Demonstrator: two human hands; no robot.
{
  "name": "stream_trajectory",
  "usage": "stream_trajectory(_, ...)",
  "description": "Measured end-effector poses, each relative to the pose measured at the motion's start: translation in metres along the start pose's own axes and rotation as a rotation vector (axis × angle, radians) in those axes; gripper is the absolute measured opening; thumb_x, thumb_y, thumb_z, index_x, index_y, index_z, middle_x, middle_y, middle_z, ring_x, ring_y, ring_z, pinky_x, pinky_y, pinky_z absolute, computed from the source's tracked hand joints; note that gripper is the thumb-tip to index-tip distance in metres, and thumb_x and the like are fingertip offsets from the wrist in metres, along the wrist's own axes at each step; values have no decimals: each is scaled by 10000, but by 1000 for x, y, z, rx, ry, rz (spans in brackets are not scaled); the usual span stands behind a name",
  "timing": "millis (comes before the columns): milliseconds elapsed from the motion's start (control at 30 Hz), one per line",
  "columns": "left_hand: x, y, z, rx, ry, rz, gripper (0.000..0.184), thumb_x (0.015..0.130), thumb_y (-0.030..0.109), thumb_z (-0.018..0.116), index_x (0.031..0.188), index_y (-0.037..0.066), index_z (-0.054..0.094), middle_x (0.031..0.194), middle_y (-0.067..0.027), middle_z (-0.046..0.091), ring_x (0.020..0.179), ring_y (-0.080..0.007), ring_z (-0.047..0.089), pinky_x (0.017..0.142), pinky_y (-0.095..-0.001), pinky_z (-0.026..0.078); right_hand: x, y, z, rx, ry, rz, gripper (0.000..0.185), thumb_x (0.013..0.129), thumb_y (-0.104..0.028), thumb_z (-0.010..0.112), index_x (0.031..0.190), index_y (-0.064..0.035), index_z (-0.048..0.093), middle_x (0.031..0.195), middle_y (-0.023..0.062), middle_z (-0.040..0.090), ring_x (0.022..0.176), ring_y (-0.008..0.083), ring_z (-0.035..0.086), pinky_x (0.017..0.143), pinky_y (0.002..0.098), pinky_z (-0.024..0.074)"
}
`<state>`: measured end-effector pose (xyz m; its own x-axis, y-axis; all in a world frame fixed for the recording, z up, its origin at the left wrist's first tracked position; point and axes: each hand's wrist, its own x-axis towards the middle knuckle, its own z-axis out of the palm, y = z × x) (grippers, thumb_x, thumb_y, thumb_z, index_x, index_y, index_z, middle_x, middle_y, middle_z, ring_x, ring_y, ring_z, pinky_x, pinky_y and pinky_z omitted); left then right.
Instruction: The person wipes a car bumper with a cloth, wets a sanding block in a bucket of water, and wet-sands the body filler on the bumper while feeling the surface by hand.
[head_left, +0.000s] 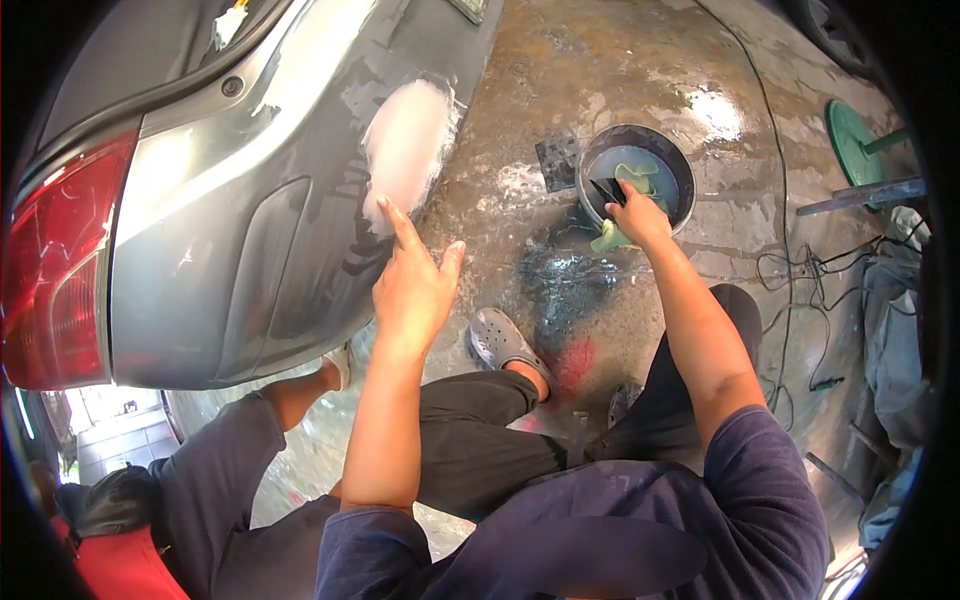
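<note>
A grey car bumper (200, 260) fills the left side, with a pale pink filler patch (408, 140) near its edge. My left hand (412, 285) is just below that patch, its index finger extended towards the patch's lower end and its thumb apart; nothing is in it. On the right, my right hand (637, 215) is over the near rim of a round bucket (683, 160) of cloudy water. Its fingers grip a dark flat piece (606, 190). A light green cloth (640, 176) lies in the water, and more green material hangs below the hand outside the rim.
Beside the bucket lies a dark square sheet (557, 164) on the wet floor. A black cable (775, 130) runs down the right side, near a green stool (850, 140). Another person's leg (215, 450) is at the lower left, below the red tail light (65, 270).
</note>
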<state>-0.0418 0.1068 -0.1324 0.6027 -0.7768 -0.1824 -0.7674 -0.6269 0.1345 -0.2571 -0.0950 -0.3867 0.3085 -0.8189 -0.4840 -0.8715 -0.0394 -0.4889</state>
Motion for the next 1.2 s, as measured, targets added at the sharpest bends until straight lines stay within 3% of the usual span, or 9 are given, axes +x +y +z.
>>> stream_trajectory(300,3,-2,0,-66,-106,-6,1046,959,394,672,1627,-20,-18,1227,-281,675,1088,-440,680,944,-503,523,0,0,-1,2,-8,7,685,966,-417,642,1579,-215,414,1378,163,652,1274,351,621,1065,483,476)
stream_trajectory(467,4,0,-2,-120,18,-1,1033,966,389,664,1634,0,-22,1158,-236,704,1052,-407,697,921,-486,531,-1,0,-1,2,-12,11,688,968,-415,640,1584,-216,408,1379,166,651,1272,355,621,1066,481,476)
stream_trajectory(600,3,1,-6,-66,-51,-2,1025,969,396,659,1636,4,-13,1164,-241,702,1061,-408,696,918,-488,533,-2,0,-1,2,-14,1,693,967,-412,641,1586,-208,404,1376,171,651,1273,357,620,1067,484,476)
stream_trajectory(700,7,-4,1,-15,-137,-17,978,977,434,635,1639,13,51,1184,-254,695,1078,-413,691,927,-497,530,-1,2,0,9,-6,-8,694,967,-411,643,1585,-206,405,1377,175,650,1272,357,620,1066,487,477)
stream_trajectory(867,7,-8,2,111,-211,46,828,992,493,586,1603,22,287,1264,-254,671,1157,-410,659,968,-504,514,-2,0,-3,11,-21,-8,726,960,-408,652,1591,-169,384,1360,188,657,1261,372,624,1064,483,477)
stream_trajectory(967,8,-16,9,91,-238,94,766,994,497,581,1566,26,387,1298,-239,661,1205,-400,636,995,-497,503,12,12,8,48,23,17,713,940,-409,683,1543,-103,456,1314,201,680,1225,398,641,1041,469,497)
stream_trajectory(1067,0,-7,3,73,-258,127,737,993,485,590,1550,32,420,1308,-227,660,1226,-388,627,1011,-488,498,29,16,6,-33,-86,80,604,919,-405,715,1391,-41,621,1262,214,702,1187,412,658,1003,463,524)
stream_trajectory(1100,-2,-5,2,61,-259,142,729,993,478,594,1547,35,427,1310,-225,660,1228,-383,627,1012,-486,498,42,15,7,-87,-157,97,461,885,-372,743,1222,-58,744,1268,193,709,1176,385,675,969,452,545)
stream_trajectory(1200,-7,-4,3,41,-186,202,676,996,454,604,1527,58,468,1311,-198,667,1218,-353,636,1008,-470,503,93,12,35,-369,-355,58,419,853,-340,749,1174,-71,771,1281,156,716,1185,341,686,961,438,548)
